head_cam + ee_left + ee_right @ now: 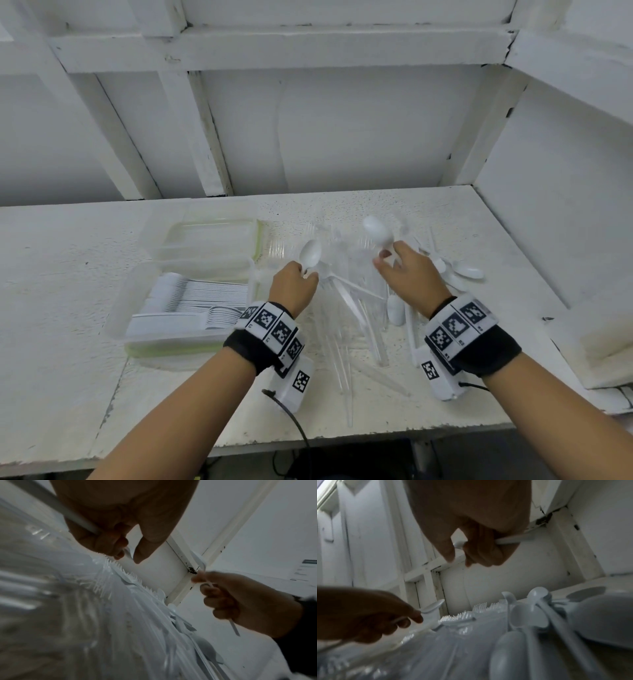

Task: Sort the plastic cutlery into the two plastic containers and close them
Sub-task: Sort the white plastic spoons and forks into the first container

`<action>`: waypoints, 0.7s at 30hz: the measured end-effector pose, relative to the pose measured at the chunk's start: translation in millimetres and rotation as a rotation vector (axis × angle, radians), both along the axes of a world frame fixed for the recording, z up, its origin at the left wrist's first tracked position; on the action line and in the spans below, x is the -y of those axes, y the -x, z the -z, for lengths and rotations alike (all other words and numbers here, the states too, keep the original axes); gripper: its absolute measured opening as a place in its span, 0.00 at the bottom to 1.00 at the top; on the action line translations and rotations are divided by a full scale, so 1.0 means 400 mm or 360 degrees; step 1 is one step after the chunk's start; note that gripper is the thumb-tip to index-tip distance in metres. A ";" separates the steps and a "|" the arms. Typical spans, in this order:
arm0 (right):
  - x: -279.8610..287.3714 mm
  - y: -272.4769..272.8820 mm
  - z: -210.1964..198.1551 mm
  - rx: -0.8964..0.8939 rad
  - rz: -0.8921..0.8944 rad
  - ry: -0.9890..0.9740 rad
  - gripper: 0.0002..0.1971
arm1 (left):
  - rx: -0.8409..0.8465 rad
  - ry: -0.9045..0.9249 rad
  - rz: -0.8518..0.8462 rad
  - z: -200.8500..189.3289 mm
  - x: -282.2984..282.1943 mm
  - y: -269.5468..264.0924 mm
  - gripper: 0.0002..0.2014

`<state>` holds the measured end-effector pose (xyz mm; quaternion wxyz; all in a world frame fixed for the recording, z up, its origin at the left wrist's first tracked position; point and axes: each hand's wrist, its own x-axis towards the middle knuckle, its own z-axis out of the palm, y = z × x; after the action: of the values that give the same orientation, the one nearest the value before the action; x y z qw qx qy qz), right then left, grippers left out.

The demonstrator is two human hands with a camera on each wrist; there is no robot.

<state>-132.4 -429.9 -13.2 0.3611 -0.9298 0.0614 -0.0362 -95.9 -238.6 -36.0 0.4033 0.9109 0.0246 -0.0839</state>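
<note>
The left hand (294, 285) grips a white plastic spoon (311, 254) by its handle, fingers curled round the shaft, thumb closing on the neck; the spoon's long axis runs away from the person, the bowl pointing up and toward the back wall, a little tilted right; in the left wrist view the handle (56, 509) passes diagonally under the palm and out behind the curled fingers (109, 545); the right hand (411, 270) holds a second white spoon (376, 230), its bowl raised and leaning left and away, the handle hidden under the hand from the head view; the right wrist view shows that handle (513, 539) lying across the curled fingers (481, 551), the thumb pressed on the neck just behind the bowl; both hands hang above the bench (68, 274), palms down, wrists level, well apart from one another, forearms coming in from the near edge; below and between them lies a loose heap of cutlery (356, 308), clear forks mostly lengthwise toward the person, tines away, white spoons scattered at its right side; left of the heap sit the two plastic containers, both open; the near container (118, 325) holds rows of white spoons stacked lengthwise left to right; the far container (212, 233), touching it behind, looks clear inside, though its contents cannot be told
</note>
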 end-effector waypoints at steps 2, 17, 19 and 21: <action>0.003 0.003 0.016 -0.0086 -0.0023 0.0304 0.11 | -0.0048 0.0039 -0.0027 0.003 0.014 -0.014 0.15; -0.099 -0.064 0.012 -0.0253 -0.0338 0.0563 0.09 | -0.0050 0.0451 -0.0136 0.014 -0.028 -0.010 0.06; -0.072 -0.048 -0.009 -0.0228 -0.0194 0.0190 0.12 | -0.0008 0.0474 -0.0095 -0.001 -0.012 -0.009 0.06; -0.032 -0.030 -0.030 -0.0149 -0.0008 -0.0130 0.18 | 0.0009 0.0418 -0.0013 -0.016 0.023 -0.013 0.06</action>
<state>-120.3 -417.1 -1.2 0.3957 -0.9151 0.0773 0.0106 -90.5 -247.8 -29.7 0.5195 0.8504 0.0160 -0.0822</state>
